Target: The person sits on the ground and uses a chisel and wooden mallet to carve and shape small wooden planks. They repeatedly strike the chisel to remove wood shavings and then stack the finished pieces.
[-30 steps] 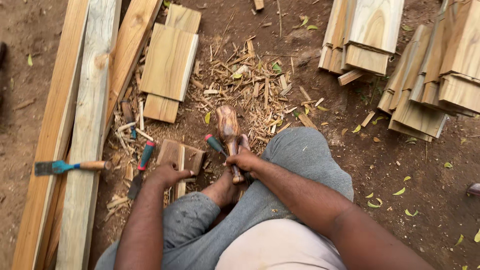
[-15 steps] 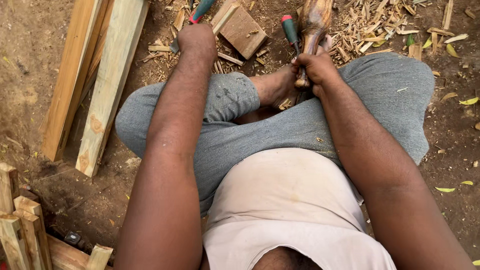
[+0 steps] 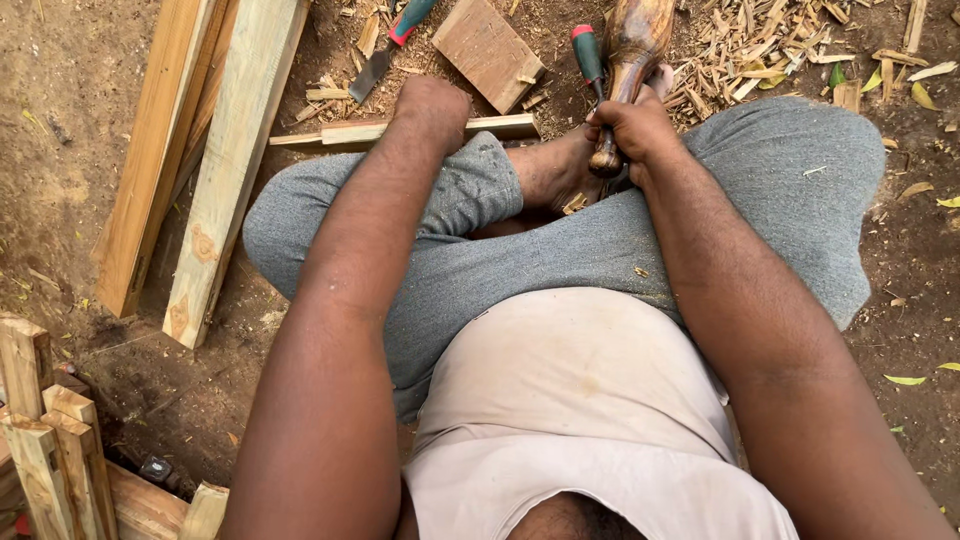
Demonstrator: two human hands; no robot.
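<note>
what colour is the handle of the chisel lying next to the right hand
Green with a red end cap on the chisel, seen in the head view beside the right hand.

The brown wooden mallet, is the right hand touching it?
Touching. The head view shows the right hand wrapped around the handle of the brown wooden mallet, fingers closed on it with no gap.

I'm sitting right on the bare dirt ground (image 3: 60, 120), brown and a bit damp looking. Upper left of the frame there's a couple of long pale planks (image 3: 235, 165) lying side by side on it. Top middle, a square wood block (image 3: 488, 48) and a thin wood strip (image 3: 365, 132), plus a chisel (image 3: 388, 42) with a green and red handle. Top right is a mess of wood chips (image 3: 760, 45) and a few yellow leaves (image 3: 905, 379). Lower left corner has stacked timber offcuts (image 3: 45, 440).
</note>
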